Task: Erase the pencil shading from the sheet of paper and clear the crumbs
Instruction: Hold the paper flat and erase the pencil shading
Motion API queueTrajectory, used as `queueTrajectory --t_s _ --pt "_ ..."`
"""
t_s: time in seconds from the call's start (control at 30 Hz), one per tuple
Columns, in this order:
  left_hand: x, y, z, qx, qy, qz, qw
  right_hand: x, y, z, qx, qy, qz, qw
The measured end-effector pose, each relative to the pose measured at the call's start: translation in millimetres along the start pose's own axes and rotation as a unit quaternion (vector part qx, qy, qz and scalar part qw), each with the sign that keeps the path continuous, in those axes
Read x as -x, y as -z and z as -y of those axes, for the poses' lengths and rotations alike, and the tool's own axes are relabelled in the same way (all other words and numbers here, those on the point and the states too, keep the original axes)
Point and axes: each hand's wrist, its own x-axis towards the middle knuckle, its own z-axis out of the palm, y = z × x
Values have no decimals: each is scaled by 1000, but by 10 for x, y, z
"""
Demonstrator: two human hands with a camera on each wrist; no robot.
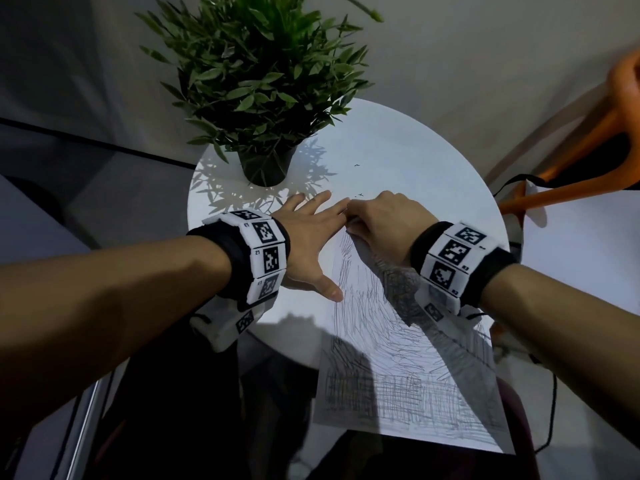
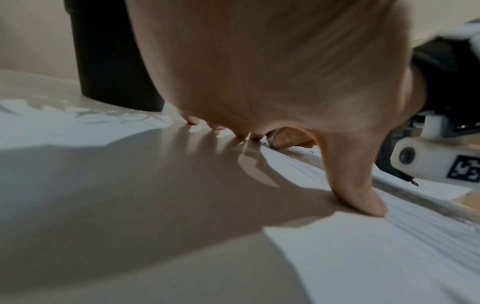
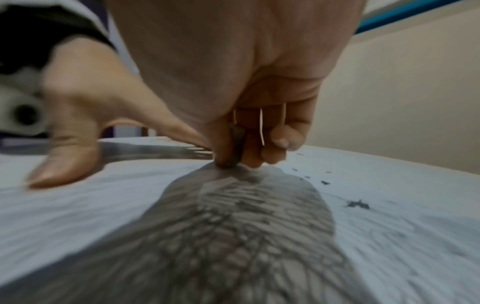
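left hand [image 2: 272, 78] splayed flat, thumb tip and fingertips [image 2: 193, 121] pressing sheet of paper [image 2: 376, 257] edge on table [image 2: 116, 205]; black pot [image 2: 111, 61] behind, right hand's eraser [image 2: 271, 139] just beyond fingertips

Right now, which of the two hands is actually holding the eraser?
The right hand: its curled fingers pinch the dark eraser against the sheet of paper. The left hand only lies flat, fingers spread.

Round white table [image 1: 433, 161], potted plant [image 1: 266, 161] (black pot), shaded sheet [image 1: 398, 358], crumbs [image 1: 358, 195]
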Motion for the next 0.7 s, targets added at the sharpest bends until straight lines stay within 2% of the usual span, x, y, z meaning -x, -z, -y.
queueTrajectory --t_s 0.07,0.2,0.33,0.4,0.5,0.57,0.63,0.7 --pt "0 0 -14 -20 13 13 1000 50 5 69 61 29 -2 998" --pt "-11 -4 -54 -55 34 23 998 205 18 87 115 123 52 984" --pt "-11 1 -40 -46 29 26 998 113 41 49 107 74 1 992" --pt "-7 -4 -36 -44 32 28 998 195 -14 103 122 97 5 988" --pt "-7 -15 -52 -52 37 28 998 398 -45 185 134 153 57 978" --pt "-11 -20 -58 -50 38 27 998 327 13 158 127 125 49 983" --pt "-16 -12 -44 -47 36 27 998 180 25 105 125 75 13 989" --pt "-24 -9 -35 -42 37 29 998 167 -18 131 133 71 0 989"
